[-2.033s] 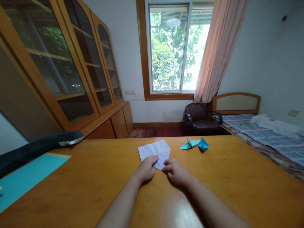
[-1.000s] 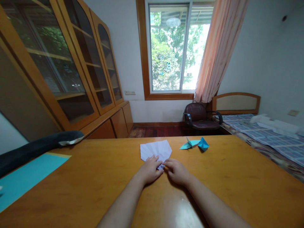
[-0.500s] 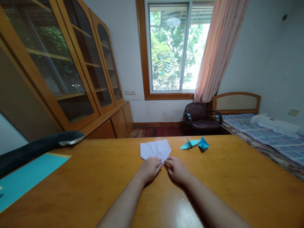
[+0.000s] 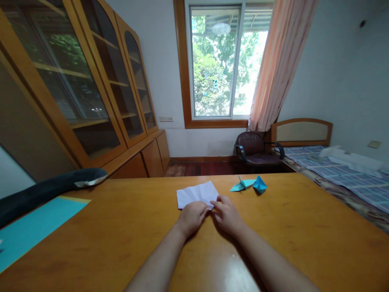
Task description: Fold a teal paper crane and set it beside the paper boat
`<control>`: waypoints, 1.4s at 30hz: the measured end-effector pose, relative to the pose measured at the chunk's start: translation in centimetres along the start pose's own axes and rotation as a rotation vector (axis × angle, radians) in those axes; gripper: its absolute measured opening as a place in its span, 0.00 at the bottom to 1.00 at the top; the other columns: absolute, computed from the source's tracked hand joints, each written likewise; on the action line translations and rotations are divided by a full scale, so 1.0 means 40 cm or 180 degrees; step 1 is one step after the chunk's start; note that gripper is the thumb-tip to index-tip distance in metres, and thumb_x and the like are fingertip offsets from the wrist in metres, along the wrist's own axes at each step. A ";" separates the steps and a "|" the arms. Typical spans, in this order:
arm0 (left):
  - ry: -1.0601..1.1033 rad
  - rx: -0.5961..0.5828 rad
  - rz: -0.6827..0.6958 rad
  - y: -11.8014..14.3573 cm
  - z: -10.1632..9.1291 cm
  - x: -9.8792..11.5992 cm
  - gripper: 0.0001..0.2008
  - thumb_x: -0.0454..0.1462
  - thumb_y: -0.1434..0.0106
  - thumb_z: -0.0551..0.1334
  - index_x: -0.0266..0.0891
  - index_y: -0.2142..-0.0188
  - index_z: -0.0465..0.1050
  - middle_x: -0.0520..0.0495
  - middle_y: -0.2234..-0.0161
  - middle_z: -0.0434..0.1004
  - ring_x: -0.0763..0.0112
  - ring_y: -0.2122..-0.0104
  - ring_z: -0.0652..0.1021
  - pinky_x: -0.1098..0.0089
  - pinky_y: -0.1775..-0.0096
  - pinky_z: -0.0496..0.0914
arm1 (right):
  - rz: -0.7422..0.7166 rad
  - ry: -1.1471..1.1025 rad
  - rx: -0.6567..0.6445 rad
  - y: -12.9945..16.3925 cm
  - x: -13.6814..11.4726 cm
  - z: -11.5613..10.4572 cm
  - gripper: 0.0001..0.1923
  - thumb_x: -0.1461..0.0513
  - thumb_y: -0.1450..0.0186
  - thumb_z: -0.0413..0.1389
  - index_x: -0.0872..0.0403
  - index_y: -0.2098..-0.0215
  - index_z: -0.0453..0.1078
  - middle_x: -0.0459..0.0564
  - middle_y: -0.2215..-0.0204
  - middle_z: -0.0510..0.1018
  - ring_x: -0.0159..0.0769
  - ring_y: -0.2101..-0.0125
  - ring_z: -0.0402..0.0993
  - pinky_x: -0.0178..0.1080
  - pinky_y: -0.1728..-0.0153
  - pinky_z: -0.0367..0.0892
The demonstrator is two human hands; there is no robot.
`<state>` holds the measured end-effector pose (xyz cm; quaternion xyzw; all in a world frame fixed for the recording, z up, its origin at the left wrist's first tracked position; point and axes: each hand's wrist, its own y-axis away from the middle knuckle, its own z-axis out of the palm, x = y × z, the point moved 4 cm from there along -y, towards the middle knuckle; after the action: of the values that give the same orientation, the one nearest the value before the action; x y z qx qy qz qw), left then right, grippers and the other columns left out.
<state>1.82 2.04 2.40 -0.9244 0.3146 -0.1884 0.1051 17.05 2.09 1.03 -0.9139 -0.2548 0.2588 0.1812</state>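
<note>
A creased sheet of white paper (image 4: pixel 197 193) lies on the wooden table (image 4: pixel 127 227), partly folded, with crease lines fanning across it. My left hand (image 4: pixel 193 215) is closed on its near edge, the fingertips pinching the paper. Close beside it, my right hand (image 4: pixel 226 213) grips the near right corner with bent fingers. The fingertips of both hands almost meet, and they hide the bottom of the sheet. Right of the paper sit a turquoise folded paper crane (image 4: pixel 242 185) and a blue folded paper piece (image 4: pixel 259 184).
A large turquoise sheet (image 4: pixel 39 227) lies at the table's left, near a dark padded object (image 4: pixel 54 186). Beyond the table stand a brown armchair (image 4: pixel 255 150), a bed (image 4: pixel 340 166) and a glass-door cabinet (image 4: pixel 112 81).
The paper has turned slightly and its far outline has changed, its right part now folded lower. My right hand's fingers have shifted up along its right edge; my left hand has hardly moved.
</note>
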 end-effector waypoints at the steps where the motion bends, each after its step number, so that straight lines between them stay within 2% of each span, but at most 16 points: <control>1: 0.0030 0.0000 0.0034 0.000 -0.001 0.006 0.17 0.40 0.30 0.46 0.39 0.64 0.71 0.46 0.65 0.77 0.67 0.63 0.76 0.69 0.60 0.67 | -0.0035 0.0022 -0.0003 0.000 -0.004 -0.002 0.17 0.66 0.40 0.55 0.51 0.53 0.73 0.53 0.57 0.71 0.40 0.56 0.67 0.39 0.53 0.63; 7: 0.0207 -0.0105 0.0151 0.000 0.000 0.029 0.18 0.41 0.30 0.46 0.39 0.65 0.72 0.46 0.65 0.78 0.66 0.64 0.76 0.69 0.60 0.67 | -0.0313 -0.0114 -0.0386 0.002 -0.014 0.014 0.09 0.66 0.37 0.52 0.52 0.64 0.74 0.49 0.65 0.75 0.37 0.61 0.68 0.38 0.57 0.62; 12: 0.0316 -0.0171 0.0123 -0.001 0.000 0.030 0.19 0.42 0.29 0.45 0.40 0.64 0.73 0.46 0.64 0.78 0.66 0.64 0.75 0.68 0.60 0.66 | -0.0276 -0.0181 -0.0527 0.003 -0.002 0.028 0.10 0.66 0.36 0.51 0.53 0.64 0.75 0.50 0.66 0.76 0.36 0.62 0.69 0.37 0.58 0.63; 19: 0.0327 -0.0043 0.0136 0.002 -0.005 0.032 0.20 0.42 0.29 0.44 0.39 0.65 0.72 0.45 0.65 0.78 0.66 0.64 0.75 0.68 0.60 0.66 | -0.0194 -0.0231 -0.0530 -0.002 0.000 0.021 0.11 0.67 0.37 0.51 0.52 0.64 0.75 0.50 0.63 0.77 0.37 0.59 0.69 0.38 0.56 0.62; 25: 0.0574 0.0097 0.0168 0.006 -0.023 0.037 0.21 0.42 0.29 0.44 0.39 0.64 0.73 0.44 0.65 0.78 0.67 0.64 0.75 0.68 0.60 0.66 | -0.0144 -0.0154 -0.0571 -0.005 0.009 0.023 0.11 0.67 0.37 0.50 0.52 0.67 0.74 0.49 0.69 0.77 0.36 0.64 0.69 0.37 0.60 0.61; 30: 0.0592 0.0100 -0.0017 0.011 -0.020 0.018 0.17 0.45 0.32 0.50 0.40 0.60 0.74 0.45 0.65 0.78 0.66 0.64 0.75 0.68 0.60 0.66 | -0.0061 -0.0182 -0.0575 -0.001 0.027 0.026 0.12 0.70 0.41 0.52 0.53 0.65 0.75 0.50 0.66 0.78 0.37 0.62 0.70 0.36 0.59 0.61; 36: 0.0749 0.0005 -0.0202 0.015 -0.009 -0.025 0.21 0.52 0.42 0.62 0.39 0.59 0.75 0.45 0.62 0.78 0.64 0.63 0.76 0.68 0.60 0.67 | 0.0105 -0.0283 -0.0508 0.004 0.048 0.027 0.16 0.71 0.43 0.50 0.53 0.62 0.76 0.51 0.64 0.80 0.38 0.61 0.71 0.37 0.57 0.63; 40: 0.0799 -0.0036 -0.0294 0.017 -0.009 -0.034 0.22 0.49 0.50 0.68 0.40 0.58 0.76 0.46 0.61 0.78 0.63 0.62 0.76 0.68 0.58 0.68 | 0.0186 -0.0361 -0.0462 0.004 0.053 0.025 0.17 0.70 0.42 0.50 0.53 0.60 0.77 0.52 0.63 0.80 0.39 0.60 0.72 0.38 0.56 0.64; 42: 0.0736 -0.0027 -0.0289 0.018 -0.009 -0.035 0.17 0.44 0.48 0.67 0.41 0.60 0.76 0.46 0.61 0.79 0.63 0.62 0.76 0.68 0.57 0.68 | 0.0211 -0.0386 -0.0443 0.005 0.054 0.025 0.17 0.70 0.42 0.51 0.52 0.60 0.77 0.52 0.62 0.80 0.39 0.60 0.73 0.38 0.56 0.65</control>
<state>0.24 2.32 2.11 -0.9102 0.2832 -0.2969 0.0556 18.14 3.34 -0.66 -0.9149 -0.2522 0.3011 0.0928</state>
